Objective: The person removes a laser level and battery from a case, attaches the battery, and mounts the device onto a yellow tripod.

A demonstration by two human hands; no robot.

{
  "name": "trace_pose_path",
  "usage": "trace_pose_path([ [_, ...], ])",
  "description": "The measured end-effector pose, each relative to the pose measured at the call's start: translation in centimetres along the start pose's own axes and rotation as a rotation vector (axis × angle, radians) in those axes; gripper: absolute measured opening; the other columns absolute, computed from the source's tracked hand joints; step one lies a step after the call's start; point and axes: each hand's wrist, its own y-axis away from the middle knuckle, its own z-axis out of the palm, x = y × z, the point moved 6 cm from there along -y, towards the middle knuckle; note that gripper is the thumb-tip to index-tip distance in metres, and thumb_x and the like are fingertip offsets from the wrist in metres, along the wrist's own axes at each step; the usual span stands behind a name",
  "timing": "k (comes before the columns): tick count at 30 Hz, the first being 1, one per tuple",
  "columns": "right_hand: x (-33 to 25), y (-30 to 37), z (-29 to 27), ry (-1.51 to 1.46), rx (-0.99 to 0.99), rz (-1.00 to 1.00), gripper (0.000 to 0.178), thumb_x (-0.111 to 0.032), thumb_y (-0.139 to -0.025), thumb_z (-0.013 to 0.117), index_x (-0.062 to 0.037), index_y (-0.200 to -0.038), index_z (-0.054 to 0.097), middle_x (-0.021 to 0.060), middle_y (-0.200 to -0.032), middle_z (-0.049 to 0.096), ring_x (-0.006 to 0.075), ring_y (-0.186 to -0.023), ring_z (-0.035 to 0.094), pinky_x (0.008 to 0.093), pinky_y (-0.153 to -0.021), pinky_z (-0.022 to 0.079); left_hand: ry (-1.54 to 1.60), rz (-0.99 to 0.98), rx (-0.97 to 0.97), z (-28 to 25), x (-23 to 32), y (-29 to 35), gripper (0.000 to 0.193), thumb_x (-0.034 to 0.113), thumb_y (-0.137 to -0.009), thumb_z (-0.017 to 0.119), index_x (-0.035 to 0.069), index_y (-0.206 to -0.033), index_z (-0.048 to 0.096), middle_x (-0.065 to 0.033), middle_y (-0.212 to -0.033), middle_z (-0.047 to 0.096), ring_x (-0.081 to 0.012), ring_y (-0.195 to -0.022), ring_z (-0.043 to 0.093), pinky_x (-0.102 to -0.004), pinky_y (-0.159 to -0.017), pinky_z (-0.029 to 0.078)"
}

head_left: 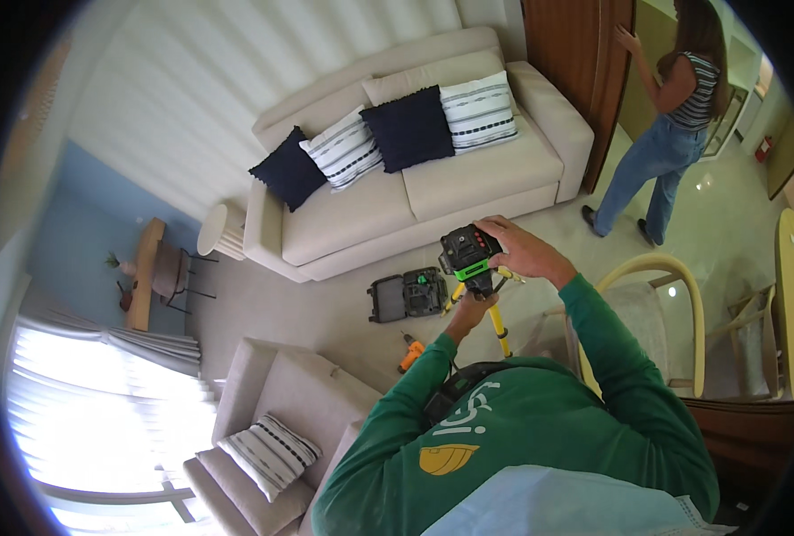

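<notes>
A black and green laser level sits on top of a yellow tripod in front of me. My right hand grips the level from its right side, thumb low and fingers over the top. Just beneath, my left hand is closed round the tripod's dark head; its fingertips are partly hidden. On the floor to the left lies an open black carrying case with a moulded inside. Nearer to me, an orange cordless drill rests on the floor.
A beige sofa with dark and striped cushions stands ahead. An armchair is at the near left, a wooden chair at the right. Another person stands at the far right, one hand on a brown door.
</notes>
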Motion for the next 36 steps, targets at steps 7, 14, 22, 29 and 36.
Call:
trace_pose_path([
  [7, 0.3, -0.5, -0.1, 0.02, -0.056, -0.026, 0.085, 0.0, -0.082, 0.078, -0.0021, -0.158, 0.042, 0.0179, -0.156, 0.047, 0.0373, -0.142, 0.05, 0.0405, -0.121, 0.041, 0.101, 0.102, -0.032, 0.0, 0.0, 0.3, 0.06, 0.04, -0.092, 0.084, 0.0, -0.129, 0.059, -0.0062, -0.11, 0.063, -0.0188, -0.1, 0.057, -0.0373, -0.089, 0.05],
  [14, 0.6, -0.4, 0.1, 0.019, -0.045, -0.021, 0.087, 0.002, -0.081, 0.079, -0.0034, -0.159, 0.041, 0.0168, -0.154, 0.048, 0.0364, -0.141, 0.051, 0.0403, -0.121, 0.041, 0.094, 0.145, 0.041, -0.9, 0.4, 0.2, 0.052, 0.036, -0.096, 0.081, -0.001, -0.127, 0.064, -0.0074, -0.109, 0.071, -0.0183, -0.097, 0.062, -0.0356, -0.087, 0.053],
  [22, 0.6, -1.0, 0.0, -0.014, -0.104, -0.037, 0.087, 0.003, -0.08, 0.078, -0.004, -0.159, 0.042, 0.0162, -0.157, 0.047, 0.036, -0.142, 0.051, 0.0405, -0.121, 0.042, 0.246, 0.148, 0.101, -1.9, 2.3, 2.1, 0.051, 0.034, -0.092, 0.085, -0.001, -0.124, 0.065, -0.0122, -0.111, 0.075, -0.0208, -0.1, 0.07, -0.0372, -0.09, 0.055],
  [29, -0.5, -1.7, 0.6, -0.046, -0.202, -0.058, 0.082, 0.001, -0.081, 0.076, -0.004, -0.157, 0.045, 0.0148, -0.156, 0.048, 0.0359, -0.142, 0.052, 0.0407, -0.12, 0.043, 0.175, 0.169, 0.172, -3.1, 1.1, 3.1, 0.051, 0.033, -0.092, 0.086, -0.002, -0.122, 0.065, -0.013, -0.108, 0.075, -0.0233, -0.097, 0.07, -0.0388, -0.088, 0.054],
  [36, -0.7, -1.5, 1.8, -0.047, -0.254, -0.048, 0.087, 0.0, -0.079, 0.08, -0.0061, -0.158, 0.043, 0.0133, -0.153, 0.049, 0.0357, -0.14, 0.052, 0.0408, -0.119, 0.044, 0.174, 0.105, 0.113, -2.8, 1.5, 5.3, 0.054, 0.033, -0.093, 0.084, -0.002, -0.128, 0.062, -0.0182, -0.11, 0.074, -0.0315, -0.098, 0.069, -0.0429, -0.091, 0.052],
])
